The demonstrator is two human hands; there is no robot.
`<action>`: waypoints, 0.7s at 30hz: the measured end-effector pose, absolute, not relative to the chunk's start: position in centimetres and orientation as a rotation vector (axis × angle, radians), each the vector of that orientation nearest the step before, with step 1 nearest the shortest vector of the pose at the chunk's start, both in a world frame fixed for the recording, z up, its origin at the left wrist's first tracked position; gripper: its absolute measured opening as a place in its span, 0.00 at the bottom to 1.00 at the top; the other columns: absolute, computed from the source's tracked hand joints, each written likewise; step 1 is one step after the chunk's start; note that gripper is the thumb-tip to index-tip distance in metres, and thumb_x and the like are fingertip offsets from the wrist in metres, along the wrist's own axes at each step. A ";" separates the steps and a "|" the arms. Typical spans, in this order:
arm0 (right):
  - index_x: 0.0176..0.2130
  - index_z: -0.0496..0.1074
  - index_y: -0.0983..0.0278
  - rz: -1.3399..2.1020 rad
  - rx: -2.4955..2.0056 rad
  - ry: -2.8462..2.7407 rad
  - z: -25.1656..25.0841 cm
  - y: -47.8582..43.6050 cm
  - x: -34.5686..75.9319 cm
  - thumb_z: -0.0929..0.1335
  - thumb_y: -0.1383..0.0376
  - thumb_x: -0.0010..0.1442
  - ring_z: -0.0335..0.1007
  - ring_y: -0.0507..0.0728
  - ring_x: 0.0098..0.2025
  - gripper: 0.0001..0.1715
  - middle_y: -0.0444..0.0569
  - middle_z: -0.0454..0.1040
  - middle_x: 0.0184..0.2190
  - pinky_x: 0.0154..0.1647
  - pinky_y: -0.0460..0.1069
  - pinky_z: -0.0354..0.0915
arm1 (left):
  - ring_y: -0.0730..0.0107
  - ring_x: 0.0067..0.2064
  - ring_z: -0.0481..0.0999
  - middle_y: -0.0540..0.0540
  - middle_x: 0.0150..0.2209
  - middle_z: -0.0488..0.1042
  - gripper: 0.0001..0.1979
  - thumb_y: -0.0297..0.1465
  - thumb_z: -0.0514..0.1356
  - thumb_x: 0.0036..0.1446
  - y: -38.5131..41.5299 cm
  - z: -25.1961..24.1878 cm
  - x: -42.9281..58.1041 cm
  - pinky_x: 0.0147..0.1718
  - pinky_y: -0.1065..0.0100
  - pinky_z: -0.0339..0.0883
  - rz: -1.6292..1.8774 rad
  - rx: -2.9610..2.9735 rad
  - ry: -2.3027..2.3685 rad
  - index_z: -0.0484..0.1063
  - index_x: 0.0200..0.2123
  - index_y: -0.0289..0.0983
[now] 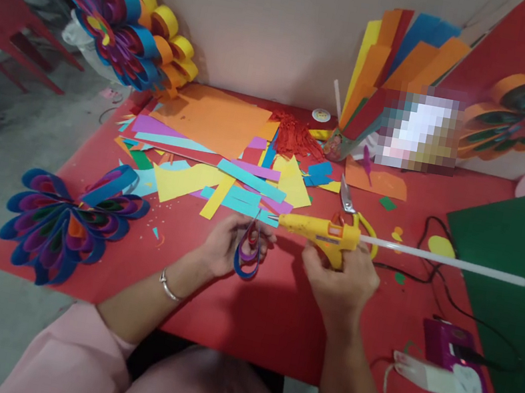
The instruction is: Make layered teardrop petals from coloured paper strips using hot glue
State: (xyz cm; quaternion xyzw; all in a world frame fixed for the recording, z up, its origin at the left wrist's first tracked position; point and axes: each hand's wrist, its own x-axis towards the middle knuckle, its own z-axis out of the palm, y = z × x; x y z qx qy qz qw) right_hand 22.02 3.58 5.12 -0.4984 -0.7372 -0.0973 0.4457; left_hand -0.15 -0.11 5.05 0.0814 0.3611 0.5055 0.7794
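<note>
Between the fingers of my left hand [226, 244] is a small looped paper petal [245, 273], blue outside with purple and red loops within. My right hand [345, 275] is wrapped round the grip of a yellow glue gun [317, 230], a long white glue stick [449, 260] jutting from its back. The nozzle points left, close to the petal's pinched top; whether it touches, I cannot tell. Left of my hands lies a part-round paper flower [74, 228] of blue, purple and green loops. Behind the glue gun rest scissors [348, 197] with yellow handles, partly hidden.
Paper strips and scraps [189, 177] litter the red table [249, 330], beside an orange sheet [215, 117]. A cup [337, 145] holds upright paper strips. Right are a black cord [457, 302], a purple power box [454, 349] and a green board [516, 282]. Finished-looking paper flowers [119, 29] stand behind.
</note>
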 end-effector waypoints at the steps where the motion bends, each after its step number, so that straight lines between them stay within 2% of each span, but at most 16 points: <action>1: 0.31 0.65 0.57 -0.243 -1.237 -1.823 5.1 3.6 22.0 0.74 0.62 0.60 0.73 0.57 0.29 0.13 0.42 0.72 0.25 0.31 0.50 0.68 | 0.64 0.31 0.81 0.35 0.37 0.84 0.15 0.36 0.64 0.62 -0.1 5.1 -0.1 0.34 0.65 0.79 1.097 0.152 0.783 0.83 0.36 0.27; 5: 0.30 0.64 0.57 -0.237 -1.225 -1.803 5.1 3.6 22.1 0.74 0.62 0.60 0.73 0.57 0.28 0.15 0.41 0.71 0.24 0.31 0.50 0.68 | 0.66 0.33 0.83 0.39 0.35 0.83 0.10 0.30 0.65 0.65 -0.1 4.9 0.0 0.37 0.68 0.79 1.097 0.033 0.848 0.81 0.37 0.28; 8: 0.31 0.64 0.57 -0.250 -1.205 -1.802 5.2 3.6 22.1 0.74 0.63 0.60 0.73 0.56 0.27 0.15 0.41 0.71 0.24 0.30 0.50 0.68 | 0.65 0.34 0.84 0.40 0.34 0.83 0.09 0.31 0.67 0.66 -0.1 4.6 -0.1 0.37 0.68 0.80 1.119 -0.007 0.854 0.81 0.39 0.28; 13: 0.32 0.66 0.57 -0.268 -1.181 -1.801 5.4 3.6 22.1 0.75 0.65 0.60 0.74 0.57 0.28 0.13 0.42 0.72 0.25 0.30 0.49 0.68 | 0.65 0.36 0.84 0.41 0.35 0.83 0.12 0.33 0.72 0.62 -0.3 4.0 -0.4 0.39 0.67 0.80 1.102 0.010 0.758 0.80 0.41 0.29; 21: 0.31 0.65 0.57 -0.271 -1.219 -1.812 5.2 3.6 22.1 0.74 0.63 0.59 0.72 0.56 0.28 0.13 0.42 0.71 0.25 0.30 0.50 0.68 | 0.66 0.36 0.83 0.42 0.35 0.82 0.12 0.33 0.75 0.58 -0.3 4.2 -0.3 0.40 0.68 0.79 1.082 0.048 0.744 0.81 0.38 0.30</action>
